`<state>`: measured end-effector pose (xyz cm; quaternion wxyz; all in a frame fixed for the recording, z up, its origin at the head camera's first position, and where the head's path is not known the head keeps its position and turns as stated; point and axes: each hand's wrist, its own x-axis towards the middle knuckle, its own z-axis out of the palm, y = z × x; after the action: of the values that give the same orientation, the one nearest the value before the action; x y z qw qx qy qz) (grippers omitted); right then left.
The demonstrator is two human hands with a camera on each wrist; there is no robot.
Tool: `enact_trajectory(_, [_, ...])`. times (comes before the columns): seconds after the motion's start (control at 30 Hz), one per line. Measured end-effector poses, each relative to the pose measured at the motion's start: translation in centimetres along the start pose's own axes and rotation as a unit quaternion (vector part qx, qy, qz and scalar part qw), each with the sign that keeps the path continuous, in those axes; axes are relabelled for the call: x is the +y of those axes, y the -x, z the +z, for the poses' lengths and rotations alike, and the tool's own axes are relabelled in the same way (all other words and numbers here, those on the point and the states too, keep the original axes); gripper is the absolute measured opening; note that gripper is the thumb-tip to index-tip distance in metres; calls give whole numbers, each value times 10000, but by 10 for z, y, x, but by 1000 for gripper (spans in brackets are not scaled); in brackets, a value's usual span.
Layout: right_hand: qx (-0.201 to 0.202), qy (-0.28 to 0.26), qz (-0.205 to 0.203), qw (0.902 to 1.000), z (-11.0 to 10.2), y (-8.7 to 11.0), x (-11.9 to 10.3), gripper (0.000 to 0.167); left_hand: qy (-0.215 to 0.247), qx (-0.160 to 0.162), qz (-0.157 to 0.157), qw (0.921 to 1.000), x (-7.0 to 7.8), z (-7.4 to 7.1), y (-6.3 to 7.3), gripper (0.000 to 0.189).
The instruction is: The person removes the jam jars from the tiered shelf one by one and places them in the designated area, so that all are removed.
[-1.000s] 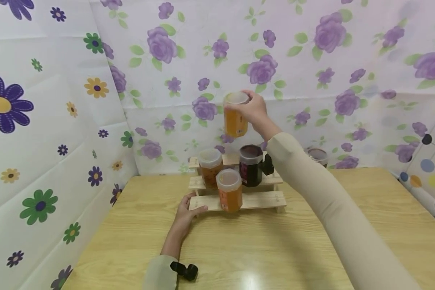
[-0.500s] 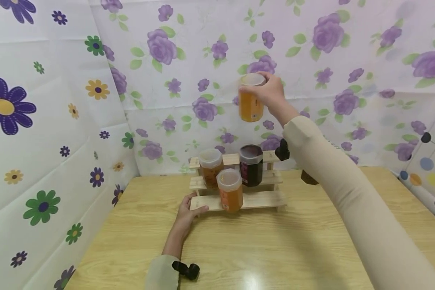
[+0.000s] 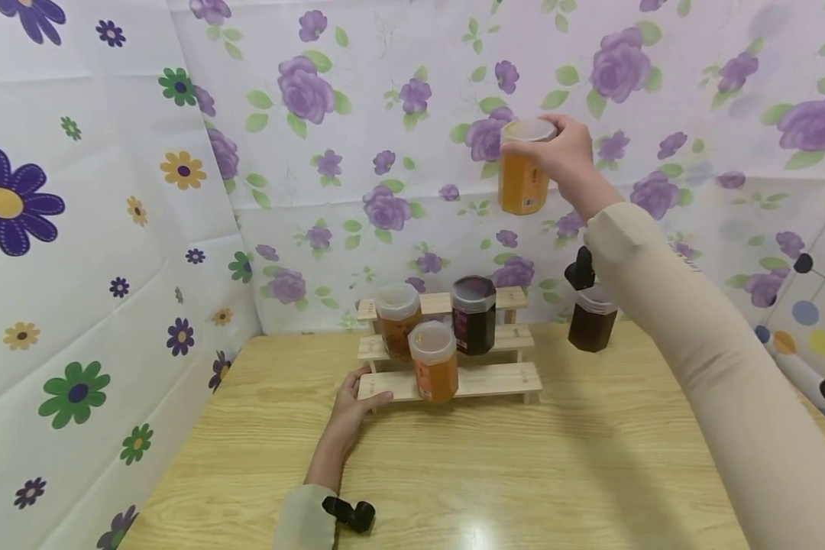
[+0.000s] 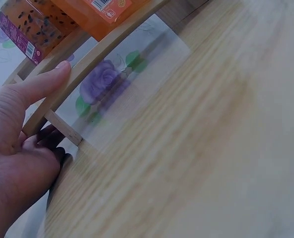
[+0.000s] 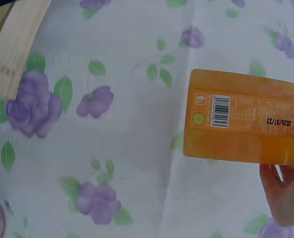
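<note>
High in front of the flowered cloth, my right hand point(image 3: 572, 159) holds an orange jar point(image 3: 522, 183) by its upper part, near the pale lid. The right wrist view shows the jar's point(image 5: 236, 119) barcode and printed label. My left hand point(image 3: 349, 401) grips the left end of a three-step wooden rack point(image 3: 498, 378); in the left wrist view the thumb of this hand point(image 4: 23, 148) lies over the lowest board and fingers are beneath it. On the rack stand a front orange jar point(image 3: 436, 378), a seeded amber jar point(image 3: 399, 321) and a dark purple jar point(image 3: 474, 321).
A dark brown jar point(image 3: 591, 327) stands on the wooden table point(image 3: 447, 473) right of the rack, partly hidden by the right sleeve and a black wrist camera point(image 3: 580, 269). Flowered cloth point(image 3: 357, 252) hangs behind the table and along the left side.
My right hand has carried the orange jar up and to the right, away from above the rack. The left hand has stayed on the rack, and the jars there have not moved.
</note>
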<state>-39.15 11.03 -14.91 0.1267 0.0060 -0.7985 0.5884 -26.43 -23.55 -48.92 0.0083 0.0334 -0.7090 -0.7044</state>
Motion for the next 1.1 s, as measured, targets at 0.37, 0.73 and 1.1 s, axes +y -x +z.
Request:
enact_trajectory(0.37, [103,364,183,9991,-53,-8,9,96,-22,-72,48,10000,-2,-1,-3,78])
enact_trajectory(0.73, [392,365,540,9971,-103,-7,30,96,-114,-120,49,9999,-1,2,-3,77])
enact_trajectory(1.1, [746,526,842,9923,-143,-9,77,94,-292,-80,16,9995,-1,6,-3,73])
